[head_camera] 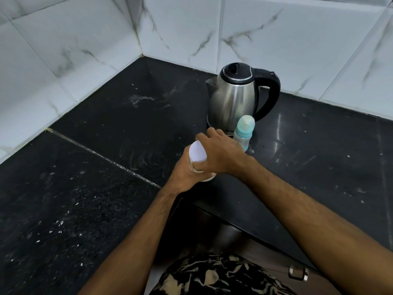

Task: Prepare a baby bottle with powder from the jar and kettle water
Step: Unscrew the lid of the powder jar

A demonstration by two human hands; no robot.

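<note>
A white jar (198, 154) with a pale lid stands near the counter's front edge. My left hand (184, 174) grips its body from the left. My right hand (221, 153) curls over its lid from the right, fingers wrapped round the rim. Just behind, a clear baby bottle (244, 133) with a teal collar and a clear cap stands upright. A steel kettle (235, 96) with a black lid and handle sits on its base behind the bottle, spout pointing left.
The black granite counter (106, 145) runs into a corner of white marble wall tiles (74, 50), with pale smears and specks on it. The counter's front edge (244, 222) drops off below my arms. A metal cabinet handle (297, 272) shows at lower right.
</note>
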